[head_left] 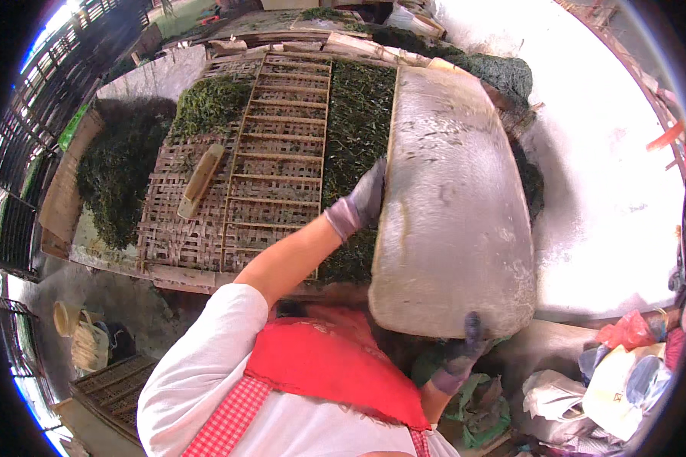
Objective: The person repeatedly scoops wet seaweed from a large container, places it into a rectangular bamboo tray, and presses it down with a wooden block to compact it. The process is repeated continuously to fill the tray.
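Observation:
A large pale panel with rounded corners (457,200), scattered with bits of dark leaf, is held in front of me on the right. My left hand (369,194), in a dark glove, grips its left long edge, with the fingertips hidden. At the near edge my gloved right hand (467,345) has its thumb on top and its other fingers out of sight underneath. A strip of dark green leafy material (357,131) lies just left of the panel. Beside that strip, a ladder-like slatted frame (277,154) rests on a woven mat (171,211).
A wooden tool (201,181) lies on the mat below a green leafy heap (214,103). Another dark heap (120,171) sits at far left. Bags and cloths (623,371) are piled at lower right. Slatted racks (120,394) and a basket (88,345) stand at lower left.

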A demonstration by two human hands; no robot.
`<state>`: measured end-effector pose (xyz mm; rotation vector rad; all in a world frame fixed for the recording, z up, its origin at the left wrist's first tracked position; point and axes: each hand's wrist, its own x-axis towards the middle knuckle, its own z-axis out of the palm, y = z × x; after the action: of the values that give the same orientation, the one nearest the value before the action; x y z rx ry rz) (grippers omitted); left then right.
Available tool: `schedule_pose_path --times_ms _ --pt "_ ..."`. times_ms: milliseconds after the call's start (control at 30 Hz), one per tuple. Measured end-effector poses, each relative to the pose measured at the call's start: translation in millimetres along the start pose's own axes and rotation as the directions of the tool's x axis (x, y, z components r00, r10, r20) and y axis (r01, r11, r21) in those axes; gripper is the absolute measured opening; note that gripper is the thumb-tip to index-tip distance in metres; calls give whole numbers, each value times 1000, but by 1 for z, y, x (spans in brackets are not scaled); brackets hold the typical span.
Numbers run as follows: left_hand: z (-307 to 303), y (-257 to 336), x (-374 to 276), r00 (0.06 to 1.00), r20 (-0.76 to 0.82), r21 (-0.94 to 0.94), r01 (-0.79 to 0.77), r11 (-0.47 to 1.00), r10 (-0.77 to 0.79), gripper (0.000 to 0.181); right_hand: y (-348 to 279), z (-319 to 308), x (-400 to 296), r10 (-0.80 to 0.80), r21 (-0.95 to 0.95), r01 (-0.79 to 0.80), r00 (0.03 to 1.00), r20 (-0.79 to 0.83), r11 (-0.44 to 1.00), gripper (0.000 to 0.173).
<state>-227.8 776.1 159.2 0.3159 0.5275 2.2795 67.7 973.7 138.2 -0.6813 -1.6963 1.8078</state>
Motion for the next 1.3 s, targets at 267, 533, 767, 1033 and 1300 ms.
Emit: schedule_pose_path --times_ms 267,533,767,1033,1300 --pt "-65 -12 -30 790 -563 406 9 914 242 26 12 42 6 437 489 -552 834 338 675 49" --pt "-47 64 -156 776 -487 811 572 -122 400 39 26 92 -29 670 449 -869 462 581 210 52" --pt "-48 101 -286 593 -382 842 540 1 709 38 108 84 -52 618 358 -822 569 543 443 57" --pt "-81 104 -386 555 -557 803 550 230 618 40 119 97 -64 751 23 -941 285 596 339 41" --pt "-95 171 -519 602 -320 891 454 16 731 30 95 408 -213 303 -102 -354 576 760 930 27"
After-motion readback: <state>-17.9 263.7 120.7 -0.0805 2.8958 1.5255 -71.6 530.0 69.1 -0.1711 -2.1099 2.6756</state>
